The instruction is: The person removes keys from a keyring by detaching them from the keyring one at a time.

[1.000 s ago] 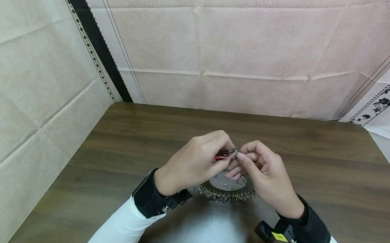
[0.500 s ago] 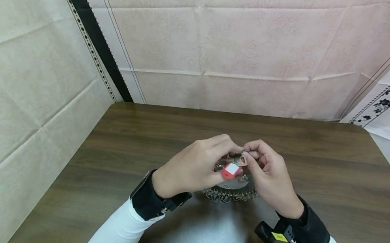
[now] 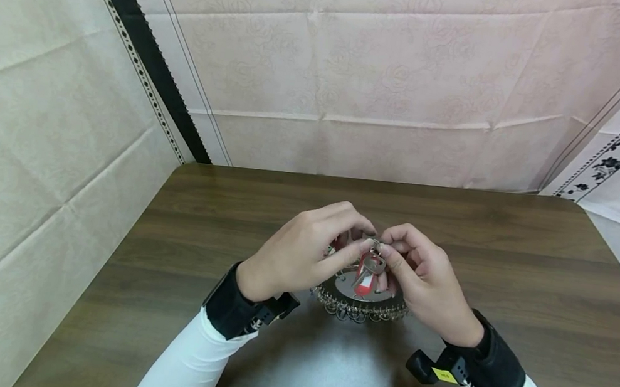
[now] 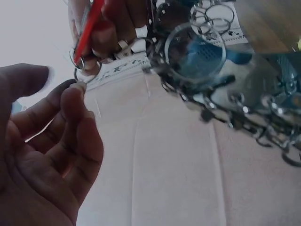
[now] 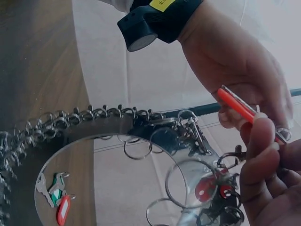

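Observation:
Over the middle of the table, my left hand (image 3: 310,247) and right hand (image 3: 422,281) meet fingertip to fingertip. Both pinch a small metal key ring (image 4: 91,81) between them. A silver key (image 3: 374,264) and a red key tag (image 3: 364,285) with a white label hang from it. Just below sits a round disc (image 3: 358,312) with a shiny centre and a dark rim fringed with metal rings. In the right wrist view, the red tag shows edge-on between the hands. The left hand's rear fingers are partly hidden in the head view.
The disc stands on a brown wooden table (image 3: 213,253). Large loose rings (image 5: 192,183) and a red dotted charm (image 5: 207,190) hang at its edge. Pale cloth (image 3: 385,75) covers the surroundings, with a black strip at left.
The red tag and key have come out from under the left hand and now hang downward over the disc. The left hand has shifted slightly left; the right hand has barely moved.

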Demonstrator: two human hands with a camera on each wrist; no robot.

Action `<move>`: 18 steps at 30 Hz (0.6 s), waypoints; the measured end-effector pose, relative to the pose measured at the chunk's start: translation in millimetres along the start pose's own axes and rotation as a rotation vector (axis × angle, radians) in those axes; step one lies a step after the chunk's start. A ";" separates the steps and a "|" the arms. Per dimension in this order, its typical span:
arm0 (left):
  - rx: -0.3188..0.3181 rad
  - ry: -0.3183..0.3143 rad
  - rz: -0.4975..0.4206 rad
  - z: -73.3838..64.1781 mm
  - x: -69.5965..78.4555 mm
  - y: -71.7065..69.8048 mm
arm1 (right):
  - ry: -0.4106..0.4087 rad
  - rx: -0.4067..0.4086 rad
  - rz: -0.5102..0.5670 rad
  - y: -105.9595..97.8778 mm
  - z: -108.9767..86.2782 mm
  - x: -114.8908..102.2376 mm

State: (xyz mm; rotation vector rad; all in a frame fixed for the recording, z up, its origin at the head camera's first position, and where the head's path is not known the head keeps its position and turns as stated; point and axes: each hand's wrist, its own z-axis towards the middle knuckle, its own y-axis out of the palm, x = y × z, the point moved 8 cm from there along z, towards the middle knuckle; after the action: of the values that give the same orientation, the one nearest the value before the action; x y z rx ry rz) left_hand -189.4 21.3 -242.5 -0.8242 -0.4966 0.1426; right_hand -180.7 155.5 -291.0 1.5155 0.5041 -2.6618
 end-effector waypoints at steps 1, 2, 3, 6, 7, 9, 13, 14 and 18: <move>-0.001 -0.002 0.021 0.1 -0.9 0.5 | -0.005 -0.009 0.008 0.8 0.0 -0.3; -0.008 -0.004 0.034 0.2 -1.6 1.2 | -0.008 -0.017 0.015 1.6 0.1 -0.5; -0.019 -0.005 0.041 0.3 -2.3 2.4 | -0.014 -0.024 0.018 2.2 0.1 -0.9; -0.057 -0.010 0.023 0.6 -5.1 6.3 | -0.014 -0.039 0.009 3.4 0.0 -1.0; -0.068 -0.013 0.010 0.7 -6.0 7.6 | -0.010 -0.041 0.001 3.3 -0.2 -0.8; -0.083 -0.016 -0.015 1.2 -7.4 9.8 | 0.000 -0.042 -0.012 2.6 -0.4 -0.4; -0.095 -0.028 -0.033 2.1 -9.2 13.4 | 0.005 -0.043 -0.004 0.8 0.1 -1.1; -0.095 -0.032 -0.027 2.3 -9.5 14.0 | 0.004 -0.042 0.001 0.5 0.6 -1.3; -0.090 -0.037 0.004 2.5 -10.5 17.0 | 0.012 -0.032 -0.008 -1.0 2.3 -0.7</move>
State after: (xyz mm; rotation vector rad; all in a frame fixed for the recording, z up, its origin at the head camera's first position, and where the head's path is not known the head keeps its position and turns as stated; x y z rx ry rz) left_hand -198.7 31.2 -257.3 -0.9118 -0.5395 0.1400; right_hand -182.4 155.7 -289.1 1.5250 0.5521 -2.6391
